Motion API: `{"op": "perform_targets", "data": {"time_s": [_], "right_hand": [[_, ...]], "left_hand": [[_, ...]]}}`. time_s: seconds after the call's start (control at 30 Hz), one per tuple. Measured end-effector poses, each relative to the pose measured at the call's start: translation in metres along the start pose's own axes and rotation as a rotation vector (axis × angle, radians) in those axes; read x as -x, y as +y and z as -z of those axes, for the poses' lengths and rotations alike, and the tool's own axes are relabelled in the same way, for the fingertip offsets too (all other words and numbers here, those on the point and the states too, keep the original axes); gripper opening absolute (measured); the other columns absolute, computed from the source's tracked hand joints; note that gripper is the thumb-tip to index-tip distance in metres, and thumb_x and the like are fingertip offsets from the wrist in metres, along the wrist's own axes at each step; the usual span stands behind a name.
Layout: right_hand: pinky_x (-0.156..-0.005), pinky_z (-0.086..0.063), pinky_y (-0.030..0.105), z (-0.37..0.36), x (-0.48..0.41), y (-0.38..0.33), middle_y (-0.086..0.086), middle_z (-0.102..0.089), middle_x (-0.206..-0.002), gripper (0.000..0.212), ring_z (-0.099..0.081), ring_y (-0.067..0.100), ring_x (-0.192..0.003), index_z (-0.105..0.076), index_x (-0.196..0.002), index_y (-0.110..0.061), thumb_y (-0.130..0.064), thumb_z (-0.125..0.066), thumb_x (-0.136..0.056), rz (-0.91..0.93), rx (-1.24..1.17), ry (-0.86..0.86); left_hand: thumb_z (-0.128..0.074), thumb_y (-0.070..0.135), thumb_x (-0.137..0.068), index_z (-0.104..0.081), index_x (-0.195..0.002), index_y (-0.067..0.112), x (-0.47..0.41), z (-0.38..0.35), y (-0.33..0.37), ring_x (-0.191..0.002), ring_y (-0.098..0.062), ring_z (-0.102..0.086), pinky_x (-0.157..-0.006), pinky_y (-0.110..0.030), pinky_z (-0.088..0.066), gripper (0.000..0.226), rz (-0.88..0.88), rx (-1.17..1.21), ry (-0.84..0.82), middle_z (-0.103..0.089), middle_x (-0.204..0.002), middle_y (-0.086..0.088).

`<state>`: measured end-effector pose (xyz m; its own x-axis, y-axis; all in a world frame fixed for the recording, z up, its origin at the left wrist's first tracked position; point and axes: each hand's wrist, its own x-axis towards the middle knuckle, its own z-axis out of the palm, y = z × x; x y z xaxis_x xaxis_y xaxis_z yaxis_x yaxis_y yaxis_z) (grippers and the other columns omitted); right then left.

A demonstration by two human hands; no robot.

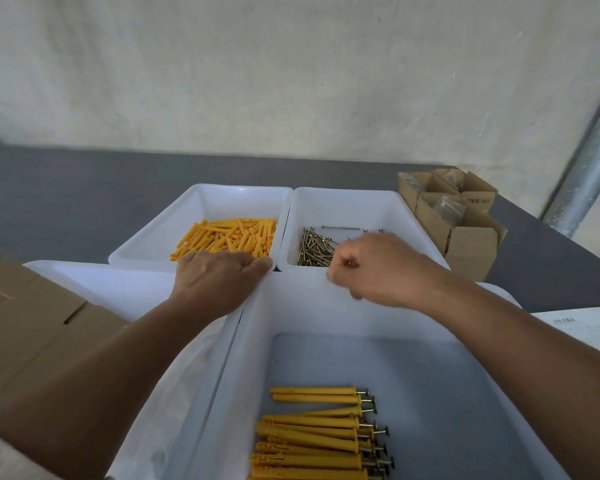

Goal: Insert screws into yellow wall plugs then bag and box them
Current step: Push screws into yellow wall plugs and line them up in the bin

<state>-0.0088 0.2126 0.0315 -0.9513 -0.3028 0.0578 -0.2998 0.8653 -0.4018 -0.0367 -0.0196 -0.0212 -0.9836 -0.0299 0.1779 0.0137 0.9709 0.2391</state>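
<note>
Loose yellow wall plugs lie in the far left white bin. Brass screws lie in the far right white bin. My left hand reaches over the plug bin's near rim, with its fingers bent down among the plugs and hidden. My right hand hovers at the near edge of the screw bin, fingers curled, with a small screw head showing between thumb and fingers. Several plugs with screws in them lie in the near white bin.
Small open cardboard boxes with bags inside stand at the far right. A large cardboard box sits at the left. Another white bin holding clear plastic lies under my left arm. A paper sheet lies at the right. A metal pole rises beyond the table.
</note>
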Motion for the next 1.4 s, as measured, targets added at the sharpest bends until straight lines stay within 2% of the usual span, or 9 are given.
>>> {"op": "perform_targets", "data": {"time_s": [0.1, 0.23, 0.43, 0.57, 0.77, 0.9, 1.1, 1.27, 1.4], "right_hand": [[-0.056, -0.039, 0.019, 0.001, -0.026, 0.006, -0.010, -0.067, -0.082, 0.018, -0.058, 0.012, -0.082, -0.071, -0.087, -0.022, -0.026, -0.054, -0.093, -0.062, 0.014, 0.113], [-0.058, -0.036, 0.020, -0.011, -0.059, 0.013, -0.006, -0.067, -0.110, 0.018, -0.057, 0.016, -0.098, -0.070, -0.097, -0.025, -0.022, -0.053, -0.093, -0.148, 0.059, 0.031], [-0.101, -0.040, 0.029, -0.023, -0.086, 0.007, 0.001, -0.053, -0.142, 0.040, -0.049, 0.023, -0.128, -0.059, -0.134, -0.022, -0.014, -0.044, -0.098, -0.144, 0.250, -0.238], [-0.107, -0.040, 0.034, -0.028, -0.098, 0.005, 0.006, -0.049, -0.146, 0.043, -0.048, 0.027, -0.131, -0.050, -0.142, -0.013, -0.014, -0.039, -0.101, -0.158, 0.481, -0.412], [-0.103, -0.045, 0.035, -0.026, -0.096, 0.007, 0.000, -0.058, -0.136, 0.036, -0.053, 0.022, -0.123, -0.061, -0.133, -0.025, -0.021, -0.044, -0.101, -0.070, 0.540, -0.351], [-0.099, -0.046, 0.028, -0.025, -0.088, 0.009, -0.008, -0.063, -0.129, 0.035, -0.056, 0.018, -0.119, -0.068, -0.123, -0.034, -0.019, -0.048, -0.098, -0.074, 0.355, -0.236], [-0.061, -0.036, 0.017, -0.029, -0.083, 0.025, -0.015, -0.059, -0.087, 0.017, -0.056, 0.011, -0.088, -0.075, -0.093, -0.033, -0.021, -0.064, -0.089, -0.117, -0.083, 0.063], [-0.082, -0.057, 0.035, -0.019, -0.074, 0.023, -0.013, -0.064, -0.084, 0.013, -0.065, 0.018, -0.089, -0.073, -0.090, -0.029, -0.025, -0.060, -0.092, -0.109, -0.427, 0.212], [-0.076, -0.062, 0.041, -0.011, -0.059, 0.015, 0.000, -0.068, -0.095, 0.015, -0.068, 0.025, -0.081, -0.067, -0.090, -0.032, -0.027, -0.054, -0.095, -0.111, -0.674, 0.274]], "left_hand": [[-0.021, 0.071, -0.090, -0.065, -0.098, 0.046, 0.000, -0.001, -0.001, -0.089, -0.017, -0.048, -0.081, -0.034, -0.030, 0.051, -0.003, -0.011, 0.004, -0.068, -0.096, 0.008], [-0.021, 0.069, -0.092, -0.066, -0.108, 0.047, 0.002, 0.000, 0.001, -0.094, -0.019, -0.049, -0.083, -0.035, -0.028, 0.052, -0.014, -0.015, 0.018, -0.069, -0.105, 0.007], [-0.023, 0.068, -0.092, -0.065, -0.108, 0.050, 0.001, 0.000, 0.001, -0.111, -0.022, -0.053, -0.096, -0.039, -0.029, 0.048, -0.022, 0.008, 0.011, -0.069, -0.110, 0.010], [-0.025, 0.066, -0.094, -0.066, -0.102, 0.049, 0.000, 0.000, 0.001, -0.106, -0.018, -0.054, -0.096, -0.038, -0.027, 0.045, -0.034, 0.034, 0.004, -0.069, -0.101, 0.012], [-0.034, 0.061, -0.093, -0.061, -0.085, 0.044, 0.000, 0.001, 0.003, -0.084, -0.010, -0.045, -0.090, -0.034, -0.025, 0.033, -0.002, 0.101, 0.047, -0.057, -0.078, 0.017], [-0.046, 0.058, -0.090, -0.061, -0.085, 0.045, 0.002, 0.004, 0.005, -0.085, -0.006, -0.048, -0.097, -0.033, -0.033, 0.020, 0.024, 0.183, 0.091, -0.056, -0.076, 0.023], [-0.061, 0.037, -0.086, -0.065, -0.096, 0.042, 0.003, 0.007, 0.006, -0.083, -0.006, -0.053, -0.084, -0.029, -0.040, 0.012, 0.100, 0.367, 0.134, -0.058, -0.075, 0.023], [-0.063, 0.024, -0.088, -0.067, -0.090, 0.037, 0.003, 0.009, 0.006, -0.076, -0.003, -0.057, -0.067, -0.025, -0.041, 0.014, 0.125, 0.573, 0.193, -0.063, -0.075, 0.018], [-0.064, 0.022, -0.090, -0.070, -0.094, 0.033, 0.003, 0.014, 0.007, -0.081, -0.003, -0.061, -0.067, -0.021, -0.043, 0.012, 0.121, 0.779, 0.259, -0.068, -0.084, 0.016]]}}
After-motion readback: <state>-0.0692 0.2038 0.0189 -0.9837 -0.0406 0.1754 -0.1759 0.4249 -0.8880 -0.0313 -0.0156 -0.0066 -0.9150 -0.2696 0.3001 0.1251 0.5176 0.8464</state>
